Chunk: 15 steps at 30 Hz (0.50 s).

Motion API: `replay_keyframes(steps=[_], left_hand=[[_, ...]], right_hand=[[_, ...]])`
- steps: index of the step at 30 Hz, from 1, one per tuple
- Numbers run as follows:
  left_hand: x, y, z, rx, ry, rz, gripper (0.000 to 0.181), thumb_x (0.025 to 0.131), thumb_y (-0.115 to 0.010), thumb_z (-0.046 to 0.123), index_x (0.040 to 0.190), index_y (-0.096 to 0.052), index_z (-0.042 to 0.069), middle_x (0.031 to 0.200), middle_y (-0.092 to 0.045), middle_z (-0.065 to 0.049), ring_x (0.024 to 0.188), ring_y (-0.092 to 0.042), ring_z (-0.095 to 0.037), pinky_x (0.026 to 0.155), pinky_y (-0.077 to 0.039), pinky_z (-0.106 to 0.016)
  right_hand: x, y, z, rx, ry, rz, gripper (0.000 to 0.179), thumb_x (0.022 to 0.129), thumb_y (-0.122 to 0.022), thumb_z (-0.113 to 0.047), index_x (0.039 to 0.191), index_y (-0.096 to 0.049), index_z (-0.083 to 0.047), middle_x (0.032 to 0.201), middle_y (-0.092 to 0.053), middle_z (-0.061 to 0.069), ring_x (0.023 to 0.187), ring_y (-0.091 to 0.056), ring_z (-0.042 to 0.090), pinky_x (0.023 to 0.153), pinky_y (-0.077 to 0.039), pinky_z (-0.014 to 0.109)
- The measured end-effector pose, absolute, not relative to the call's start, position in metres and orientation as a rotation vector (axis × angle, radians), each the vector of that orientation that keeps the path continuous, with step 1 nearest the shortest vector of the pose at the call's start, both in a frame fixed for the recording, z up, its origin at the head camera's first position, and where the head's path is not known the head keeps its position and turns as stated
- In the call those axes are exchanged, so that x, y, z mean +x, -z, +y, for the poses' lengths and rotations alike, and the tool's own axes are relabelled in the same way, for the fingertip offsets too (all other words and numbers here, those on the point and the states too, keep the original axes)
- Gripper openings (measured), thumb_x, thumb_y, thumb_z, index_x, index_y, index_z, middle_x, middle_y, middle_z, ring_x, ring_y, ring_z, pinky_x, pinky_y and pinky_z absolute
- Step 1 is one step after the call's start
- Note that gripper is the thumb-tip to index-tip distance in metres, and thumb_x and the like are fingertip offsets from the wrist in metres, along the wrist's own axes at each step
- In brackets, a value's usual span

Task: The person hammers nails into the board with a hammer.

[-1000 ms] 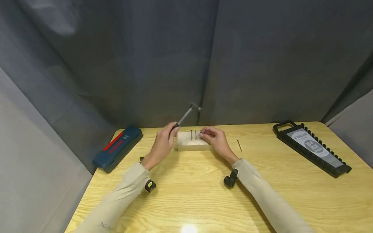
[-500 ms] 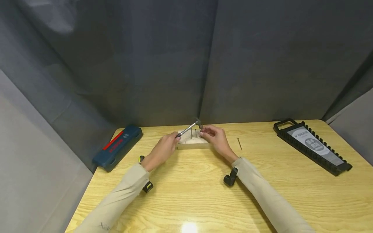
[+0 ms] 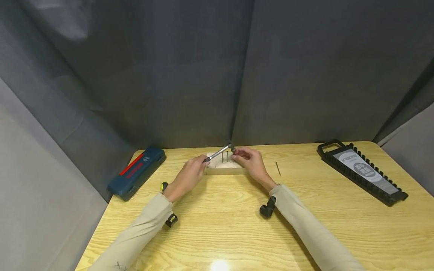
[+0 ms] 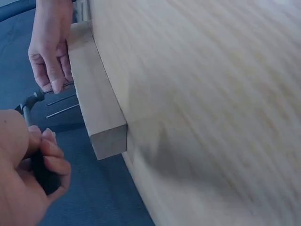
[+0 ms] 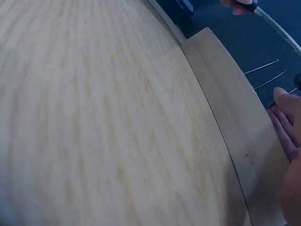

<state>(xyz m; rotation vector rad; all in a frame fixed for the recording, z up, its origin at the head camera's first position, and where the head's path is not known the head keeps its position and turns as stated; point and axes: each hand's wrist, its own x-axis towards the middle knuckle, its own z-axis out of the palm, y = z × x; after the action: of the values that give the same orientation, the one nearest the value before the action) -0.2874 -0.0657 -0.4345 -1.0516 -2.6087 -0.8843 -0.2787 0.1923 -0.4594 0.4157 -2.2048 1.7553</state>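
My left hand (image 3: 191, 171) grips the dark handle of a small claw hammer (image 3: 219, 152), its fingers curled round it in the left wrist view. The hammer's head is at the top of a nail (image 5: 270, 105) that my right hand (image 3: 250, 162) pinches between thumb and fingers. That nail stands in a pale wooden block (image 3: 223, 171) near the table's back edge; the fingers hide much of it. Two more nails stand upright in the block, left of my right hand, as the right wrist view shows with their shanks (image 5: 261, 67) sticking out.
A loose nail (image 3: 278, 168) lies on the wooden table (image 3: 220, 218), right of my right hand. At the left sits a blue case with a red stripe (image 3: 137, 173). A black rack with a grey label (image 3: 362, 171) lies at the right. Dark curtain (image 3: 190, 75) hangs behind.
My left hand has lowered the hammer from above the block, and its head has come down to the pinched nail. My right hand has stayed in place.
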Motion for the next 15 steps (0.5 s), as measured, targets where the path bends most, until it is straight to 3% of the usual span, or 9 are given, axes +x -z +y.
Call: replay_keyframes(steps=[9,12,15], left_hand=[[-0.287,0.415,-0.063,-0.940,0.996,-2.322,0.019,0.111,-0.049,0.005,0.121,-0.060,-0.007,0.091,-0.063,-0.015,0.070,-0.060,-0.020,0.058,-0.052,-0.030],[-0.286,0.422,-0.063,-0.974,0.955,-2.417,0.019,0.111,-0.050,0.006,0.117,-0.063,-0.007,0.093,-0.067,-0.017,0.072,-0.061,-0.019,0.060,-0.053,-0.029],[-0.284,0.426,-0.064,-1.002,0.863,-2.501,0.019,0.110,-0.052,0.007,0.110,-0.066,-0.006,0.090,-0.068,-0.015,0.069,-0.057,-0.015,0.059,-0.050,-0.025]], right_hand=[[-0.299,0.491,0.198,0.346,-1.790,-2.182,0.023,0.095,-0.078,-0.007,0.114,-0.074,0.005,0.110,-0.075,0.025,0.097,-0.075,0.026,0.082,-0.057,0.018],[-0.300,0.489,0.197,0.340,-1.801,-2.165,0.022,0.094,-0.079,-0.007,0.112,-0.074,0.004,0.109,-0.075,0.024,0.092,-0.074,0.014,0.083,-0.058,0.019],[-0.300,0.488,0.197,0.343,-1.813,-2.159,0.021,0.094,-0.079,-0.005,0.112,-0.074,0.005,0.109,-0.074,0.025,0.091,-0.073,0.011,0.083,-0.058,0.019]])
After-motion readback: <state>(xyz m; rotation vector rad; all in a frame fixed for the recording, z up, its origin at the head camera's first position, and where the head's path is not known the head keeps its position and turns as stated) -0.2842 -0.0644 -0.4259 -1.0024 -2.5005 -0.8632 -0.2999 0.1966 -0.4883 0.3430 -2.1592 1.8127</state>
